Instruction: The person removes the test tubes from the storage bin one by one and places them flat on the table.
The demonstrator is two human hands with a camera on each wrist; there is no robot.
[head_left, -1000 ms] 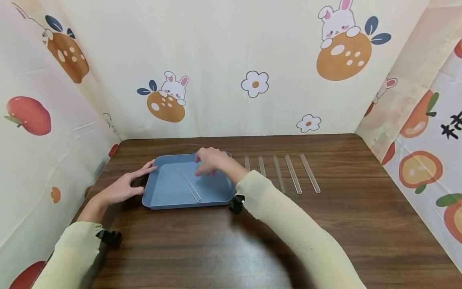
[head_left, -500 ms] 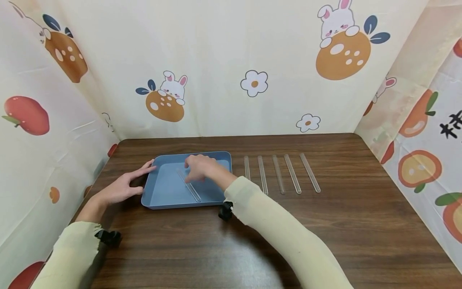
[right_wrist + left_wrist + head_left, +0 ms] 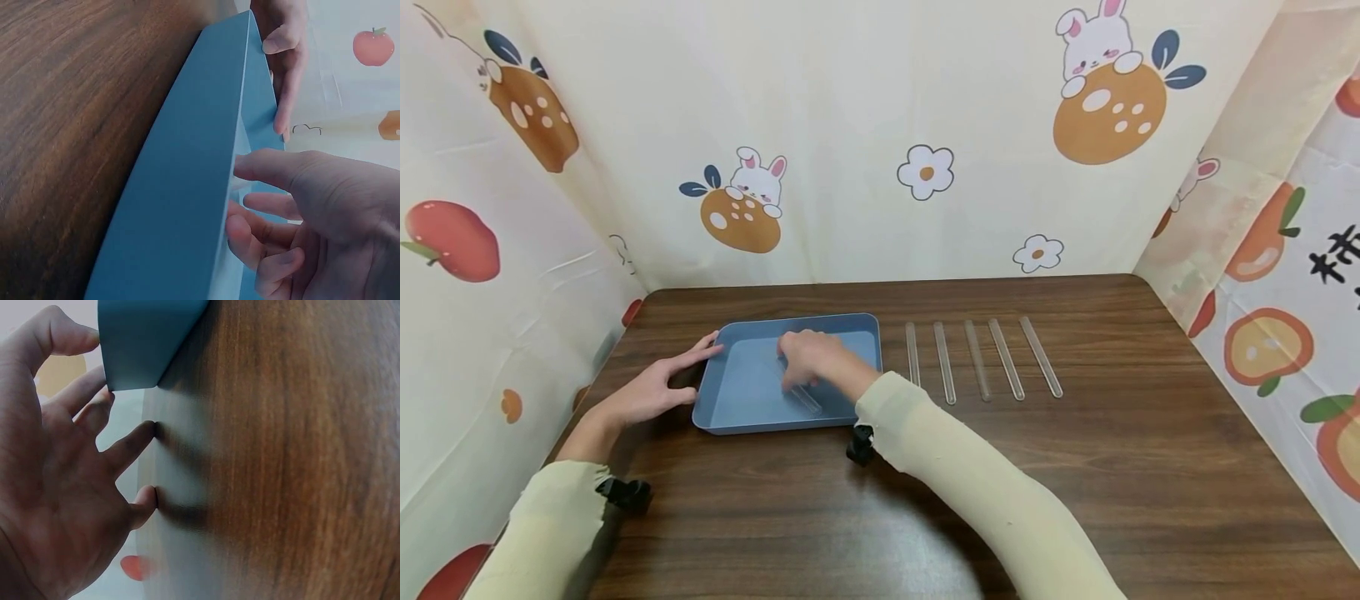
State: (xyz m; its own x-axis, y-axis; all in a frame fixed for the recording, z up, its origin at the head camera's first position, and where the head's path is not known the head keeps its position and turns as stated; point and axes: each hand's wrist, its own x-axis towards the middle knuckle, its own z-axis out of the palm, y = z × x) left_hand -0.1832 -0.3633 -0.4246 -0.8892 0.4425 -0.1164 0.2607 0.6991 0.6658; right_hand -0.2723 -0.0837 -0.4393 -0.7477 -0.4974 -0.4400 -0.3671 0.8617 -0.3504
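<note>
A shallow blue tray (image 3: pixel 737 396) lies on the table, left of centre. Inside it is a clear test tube (image 3: pixel 807 402), partly covered by my right hand (image 3: pixel 812 360), which pinches it between thumb and fingers from above. In the right wrist view the tray's wall (image 3: pixel 181 144) hides most of the tube and some fingertips of the right hand (image 3: pixel 331 219). My left hand (image 3: pixel 651 393) rests at the tray's left side with fingers spread. The left wrist view has the left hand's thumb (image 3: pixel 75 339) against the tray's corner and other fingertips on the tabletop.
Several more clear test tubes (image 3: pixel 944 362) lie in a spaced row on the brown wooden table (image 3: pixel 760 517), right of the tray. A printed curtain (image 3: pixel 850 208) rises behind the table and along both sides.
My right hand has moved left and down within the tray to the test tube and taken hold of it. The tube has shifted slightly. The left hand has stayed at the tray's side.
</note>
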